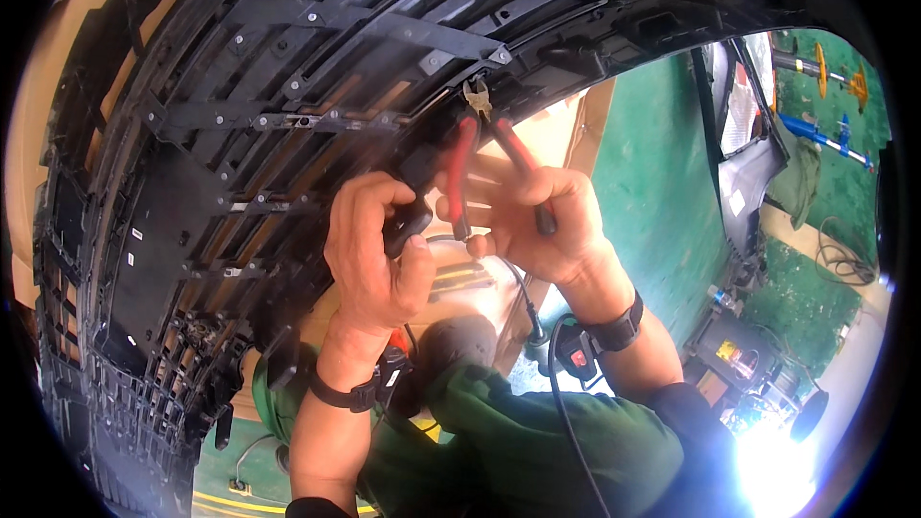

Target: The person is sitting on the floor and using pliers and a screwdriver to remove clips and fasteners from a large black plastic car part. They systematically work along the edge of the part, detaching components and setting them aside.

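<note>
Right hand and pliers. My right hand point(566, 216) holds a pair of pliers with red-and-black grips and bare metal jaws point(464, 168), the grasp loose: one handle lies against the thumb side, while my blurred, spread fingers reach toward the other. The handles stand well apart, and so do the jaws; an easy hold of this kind presumably leaves the handles free to spread. The tool points away from me, its tip before the inner edge of a large, curved, black plastic panel with ribs and slots point(158, 230); whether metal meets plastic I cannot tell.

Left hand and part. My left hand point(369, 249) is curled about a small, dark, blocky piece point(411, 227), thumb below and fingers above, probably to steady it. Its far end merges with the dark panel, so whether it is loose or attached is unclear.

Surroundings. Brown cardboard sheeting point(587, 139) lies beneath the panel, likely to guard it from the green floor point(652, 173). A black strap on my left wrist point(347, 391) and a black strap on my right wrist point(619, 326) sit clear of both palms, which leaves the grips unobstructed.
</note>
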`<state>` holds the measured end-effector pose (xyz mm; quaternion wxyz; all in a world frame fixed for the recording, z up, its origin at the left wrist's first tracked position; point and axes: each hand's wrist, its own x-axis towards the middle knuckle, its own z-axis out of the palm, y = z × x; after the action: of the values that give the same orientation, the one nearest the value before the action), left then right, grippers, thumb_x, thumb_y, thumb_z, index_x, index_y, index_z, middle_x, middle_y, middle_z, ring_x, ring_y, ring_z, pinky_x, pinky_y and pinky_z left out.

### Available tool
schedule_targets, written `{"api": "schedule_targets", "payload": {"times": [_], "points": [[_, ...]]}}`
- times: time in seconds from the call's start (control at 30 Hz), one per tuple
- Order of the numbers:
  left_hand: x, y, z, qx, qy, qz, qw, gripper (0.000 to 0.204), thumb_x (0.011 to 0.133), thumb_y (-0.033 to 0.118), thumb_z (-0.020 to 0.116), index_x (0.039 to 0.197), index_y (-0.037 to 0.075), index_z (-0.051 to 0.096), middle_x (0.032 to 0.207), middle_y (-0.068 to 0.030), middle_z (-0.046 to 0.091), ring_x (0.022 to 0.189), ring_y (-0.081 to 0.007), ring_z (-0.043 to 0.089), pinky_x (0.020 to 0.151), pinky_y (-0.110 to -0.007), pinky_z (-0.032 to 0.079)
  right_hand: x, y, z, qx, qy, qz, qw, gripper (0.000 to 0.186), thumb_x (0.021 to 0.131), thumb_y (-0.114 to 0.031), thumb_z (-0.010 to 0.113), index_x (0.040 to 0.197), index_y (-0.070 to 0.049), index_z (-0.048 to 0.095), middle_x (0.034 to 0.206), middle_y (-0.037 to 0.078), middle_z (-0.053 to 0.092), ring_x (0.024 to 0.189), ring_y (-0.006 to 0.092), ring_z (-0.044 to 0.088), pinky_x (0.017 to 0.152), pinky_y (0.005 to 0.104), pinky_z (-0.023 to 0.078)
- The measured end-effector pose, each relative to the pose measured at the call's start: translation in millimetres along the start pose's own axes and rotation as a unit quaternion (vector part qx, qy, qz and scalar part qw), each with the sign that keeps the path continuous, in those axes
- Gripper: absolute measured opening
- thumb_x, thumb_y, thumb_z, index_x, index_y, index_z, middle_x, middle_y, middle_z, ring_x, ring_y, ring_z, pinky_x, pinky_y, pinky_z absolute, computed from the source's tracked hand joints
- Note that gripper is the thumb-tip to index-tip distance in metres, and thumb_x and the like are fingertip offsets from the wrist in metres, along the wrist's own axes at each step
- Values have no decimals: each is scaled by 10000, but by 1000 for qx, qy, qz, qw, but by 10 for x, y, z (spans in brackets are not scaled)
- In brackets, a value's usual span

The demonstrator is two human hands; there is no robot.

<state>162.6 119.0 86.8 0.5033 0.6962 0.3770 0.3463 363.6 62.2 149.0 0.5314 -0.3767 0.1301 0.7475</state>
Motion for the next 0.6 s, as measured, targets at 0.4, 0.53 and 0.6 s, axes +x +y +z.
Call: {"api": "schedule_targets", "payload": {"times": [0.4,0.53,0.6], "points": [[329,369,65,80,-50,43,995,490,907,241,616,1323,-19,612,1293,-226,637,1203,-416,602,1027,-497,458,47,-7,146,112,-3,-19,994,508,878,-126,550,1356,48,566,1326,234,636,1213,373,617,1101,572,447],[390,419,174,157,-86,70,981,425,953,261,632,1296,9,645,1288,-183,668,1143,-395,653,976,-478,491,17,70,142,176,-3,-5,984,436,919,-73,532,1330,62,579,1258,212,662,1183,338,631,1097,476,469],[444,403,193,190,-93,68,975,367,969,246,629,1254,16,664,1272,-156,683,1125,-372,665,946,-466,502,56,126,35,230,-44,-15,972,416,922,-63,530,1315,61,592,1238,203,671,1173,324,638,1092,450,475]]}}
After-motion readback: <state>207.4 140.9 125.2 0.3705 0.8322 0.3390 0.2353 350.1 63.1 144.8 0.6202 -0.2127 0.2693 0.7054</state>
